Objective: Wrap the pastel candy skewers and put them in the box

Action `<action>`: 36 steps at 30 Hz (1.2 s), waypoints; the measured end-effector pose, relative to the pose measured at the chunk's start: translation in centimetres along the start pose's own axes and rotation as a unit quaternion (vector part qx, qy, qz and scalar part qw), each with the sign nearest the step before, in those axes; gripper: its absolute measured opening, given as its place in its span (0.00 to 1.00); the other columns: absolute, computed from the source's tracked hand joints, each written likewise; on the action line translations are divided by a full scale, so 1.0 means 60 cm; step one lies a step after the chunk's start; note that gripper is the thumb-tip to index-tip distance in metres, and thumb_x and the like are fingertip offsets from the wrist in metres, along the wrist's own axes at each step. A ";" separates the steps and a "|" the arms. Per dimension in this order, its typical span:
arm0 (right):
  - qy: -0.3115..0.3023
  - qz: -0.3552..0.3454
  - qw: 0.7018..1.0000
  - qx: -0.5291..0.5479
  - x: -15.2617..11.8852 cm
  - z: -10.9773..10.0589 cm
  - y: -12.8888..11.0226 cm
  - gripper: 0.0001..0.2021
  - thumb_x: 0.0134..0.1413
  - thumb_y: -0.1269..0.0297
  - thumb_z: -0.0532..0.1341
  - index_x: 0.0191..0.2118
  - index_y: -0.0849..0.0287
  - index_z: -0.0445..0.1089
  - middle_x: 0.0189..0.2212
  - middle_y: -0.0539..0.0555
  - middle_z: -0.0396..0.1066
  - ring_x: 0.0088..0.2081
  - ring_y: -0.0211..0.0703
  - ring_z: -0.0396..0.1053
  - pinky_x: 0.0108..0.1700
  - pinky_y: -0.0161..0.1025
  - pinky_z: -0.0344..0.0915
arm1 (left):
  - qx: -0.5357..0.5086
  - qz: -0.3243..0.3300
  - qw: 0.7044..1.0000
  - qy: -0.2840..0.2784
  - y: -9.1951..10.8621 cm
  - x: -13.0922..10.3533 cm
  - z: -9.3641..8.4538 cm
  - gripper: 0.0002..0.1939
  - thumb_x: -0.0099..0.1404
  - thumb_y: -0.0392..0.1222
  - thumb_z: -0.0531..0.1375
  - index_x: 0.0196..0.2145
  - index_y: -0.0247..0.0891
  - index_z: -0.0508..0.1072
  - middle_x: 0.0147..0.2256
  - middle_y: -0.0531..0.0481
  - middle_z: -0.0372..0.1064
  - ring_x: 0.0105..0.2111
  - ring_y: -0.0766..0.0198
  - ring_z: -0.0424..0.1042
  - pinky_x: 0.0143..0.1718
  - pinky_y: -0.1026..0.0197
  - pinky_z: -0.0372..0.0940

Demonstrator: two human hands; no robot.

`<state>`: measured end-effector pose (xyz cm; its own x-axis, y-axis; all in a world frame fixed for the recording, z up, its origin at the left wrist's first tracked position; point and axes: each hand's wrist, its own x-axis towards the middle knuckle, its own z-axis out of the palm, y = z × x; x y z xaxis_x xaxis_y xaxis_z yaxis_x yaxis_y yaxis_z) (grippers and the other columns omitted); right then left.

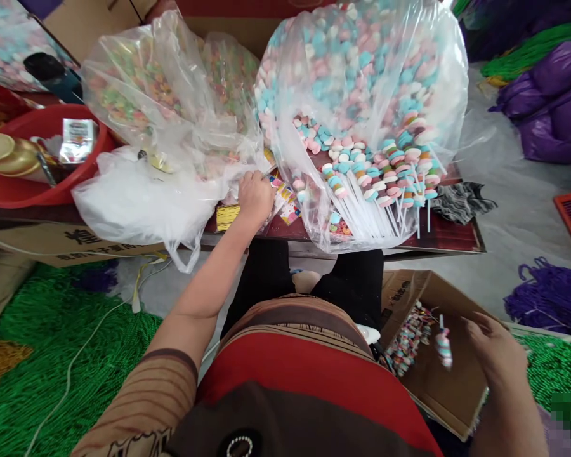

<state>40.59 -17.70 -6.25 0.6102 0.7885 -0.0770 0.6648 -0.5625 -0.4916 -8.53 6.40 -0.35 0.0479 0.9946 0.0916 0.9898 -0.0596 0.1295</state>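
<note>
My left hand is on the table with its fingers curled down among printed plastic wrappers; what the fingertips grip is hidden. Gold twist ties lie beside its wrist. My right hand hangs over an open cardboard box, fingers apart and holding nothing. A wrapped marshmallow skewer is in the air left of those fingers, blurred and not touching them. Several wrapped skewers lie in the box. Unwrapped marshmallow skewers with white sticks rest on the table's right part.
A large clear bag of pink, blue and white marshmallows stands at the back. Left of it are bags of coloured gummies, a white plastic bag and a red basin. Green cords cover the floor at left.
</note>
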 end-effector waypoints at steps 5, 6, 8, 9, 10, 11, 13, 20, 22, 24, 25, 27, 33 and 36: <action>-0.036 0.015 0.997 0.063 -0.035 0.019 -0.076 0.08 0.32 0.55 0.63 0.26 0.43 0.70 0.33 0.63 0.77 0.42 0.65 0.76 0.49 0.63 0.66 | 0.001 -0.027 0.999 -0.030 0.013 0.014 0.012 0.17 0.70 0.32 0.50 0.45 0.31 0.78 0.50 0.31 0.74 0.53 0.42 0.67 0.55 0.44 0.59; -0.031 -0.006 0.996 0.079 -0.041 0.022 -0.090 0.09 0.34 0.54 0.63 0.28 0.44 0.70 0.36 0.64 0.77 0.46 0.66 0.76 0.52 0.64 0.67 | 0.001 -0.031 0.999 -0.033 0.016 0.015 0.012 0.17 0.69 0.31 0.50 0.46 0.30 0.78 0.50 0.31 0.74 0.53 0.43 0.68 0.54 0.45 0.59; -0.019 -0.044 0.994 0.103 -0.052 0.026 -0.114 0.08 0.39 0.54 0.63 0.30 0.44 0.71 0.41 0.65 0.78 0.50 0.65 0.76 0.56 0.63 0.67 | 0.009 -0.039 0.999 -0.037 0.021 0.017 0.012 0.19 0.68 0.28 0.48 0.47 0.28 0.77 0.49 0.30 0.74 0.53 0.44 0.69 0.54 0.46 0.59; -0.012 -0.063 0.992 0.113 -0.057 0.027 -0.122 0.07 0.41 0.54 0.63 0.30 0.44 0.72 0.42 0.65 0.79 0.51 0.65 0.77 0.58 0.62 0.67 | 0.015 -0.041 0.998 -0.038 0.023 0.019 0.011 0.19 0.68 0.28 0.48 0.47 0.28 0.77 0.49 0.30 0.75 0.53 0.44 0.69 0.54 0.46 0.59; -0.003 -0.081 0.989 0.122 -0.062 0.028 -0.130 0.06 0.44 0.53 0.63 0.31 0.44 0.72 0.42 0.65 0.79 0.52 0.64 0.77 0.59 0.61 0.67 | 0.020 -0.041 0.998 -0.040 0.024 0.020 0.011 0.20 0.67 0.27 0.48 0.47 0.28 0.77 0.49 0.29 0.75 0.53 0.44 0.70 0.54 0.46 0.59; 0.004 -0.099 0.987 0.131 -0.067 0.029 -0.135 0.06 0.46 0.53 0.64 0.31 0.44 0.73 0.43 0.64 0.79 0.52 0.63 0.77 0.60 0.61 0.67 | 0.023 -0.041 0.998 -0.042 0.026 0.022 0.011 0.20 0.67 0.27 0.48 0.47 0.27 0.77 0.49 0.29 0.75 0.52 0.44 0.70 0.53 0.47 0.60; 0.014 -0.127 0.981 0.146 -0.075 0.029 -0.144 0.05 0.49 0.53 0.64 0.32 0.44 0.74 0.43 0.64 0.80 0.51 0.62 0.78 0.61 0.60 0.67 | 0.024 -0.040 0.998 -0.044 0.027 0.024 0.011 0.20 0.66 0.27 0.48 0.47 0.26 0.76 0.49 0.28 0.75 0.52 0.43 0.70 0.53 0.47 0.60; 0.021 -0.135 0.965 0.225 -0.108 0.036 -0.187 0.06 0.54 0.56 0.66 0.37 0.45 0.80 0.44 0.62 0.81 0.50 0.60 0.79 0.62 0.59 0.69 | -0.036 -0.007 0.999 0.017 0.020 0.019 0.018 0.18 0.71 0.33 0.47 0.46 0.30 0.75 0.49 0.30 0.74 0.50 0.45 0.71 0.52 0.49 0.59; -0.016 -0.112 0.954 0.277 -0.119 0.048 -0.221 0.07 0.55 0.55 0.67 0.38 0.47 0.81 0.43 0.59 0.82 0.49 0.58 0.80 0.61 0.58 0.70 | -0.080 0.031 0.994 0.072 0.022 0.008 0.017 0.16 0.73 0.38 0.47 0.42 0.34 0.74 0.46 0.33 0.74 0.49 0.47 0.70 0.52 0.49 0.59; -0.086 -0.095 0.929 0.346 -0.127 0.063 -0.270 0.10 0.56 0.52 0.68 0.39 0.49 0.81 0.40 0.57 0.83 0.45 0.54 0.81 0.59 0.57 0.72 | -0.130 0.075 0.980 0.129 0.031 -0.009 0.015 0.17 0.75 0.43 0.46 0.39 0.38 0.73 0.43 0.36 0.73 0.46 0.48 0.69 0.52 0.48 0.59; -0.120 -0.090 0.912 0.382 -0.127 0.071 -0.298 0.11 0.56 0.50 0.68 0.39 0.50 0.81 0.38 0.56 0.83 0.43 0.53 0.81 0.57 0.56 0.74 | -0.154 0.103 0.971 0.153 0.038 -0.020 0.014 0.17 0.76 0.45 0.46 0.39 0.39 0.72 0.42 0.37 0.73 0.45 0.49 0.69 0.52 0.48 0.59; -0.175 -0.095 0.877 0.438 -0.120 0.087 -0.358 0.16 0.56 0.46 0.67 0.41 0.53 0.81 0.38 0.56 0.83 0.41 0.50 0.81 0.51 0.52 0.77 | -0.191 0.170 0.948 0.189 0.060 -0.045 0.012 0.18 0.76 0.48 0.45 0.38 0.39 0.71 0.39 0.39 0.72 0.43 0.51 0.69 0.51 0.48 0.59; -0.328 -0.062 0.797 0.503 -0.076 0.118 -0.480 0.25 0.41 0.38 0.73 0.34 0.57 0.81 0.32 0.54 0.81 0.33 0.44 0.78 0.37 0.42 0.77 | -0.200 0.354 0.881 0.241 0.126 -0.110 0.019 0.14 0.76 0.40 0.48 0.38 0.40 0.71 0.35 0.45 0.72 0.41 0.56 0.69 0.55 0.49 0.60; -0.333 -0.044 0.792 0.509 -0.073 0.126 -0.483 0.21 0.38 0.45 0.77 0.34 0.55 0.82 0.28 0.50 0.79 0.28 0.37 0.72 0.33 0.37 0.72 | -0.227 0.346 0.875 0.252 0.133 -0.123 0.021 0.12 0.76 0.41 0.49 0.39 0.39 0.71 0.41 0.44 0.74 0.47 0.56 0.70 0.60 0.49 0.59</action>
<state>15.45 -2.97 1.79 -0.0083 0.9607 -0.2774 -0.2069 -0.2731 -0.9395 -0.80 -1.30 -1.26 0.4363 0.5508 0.7115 0.5864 -0.7738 0.2394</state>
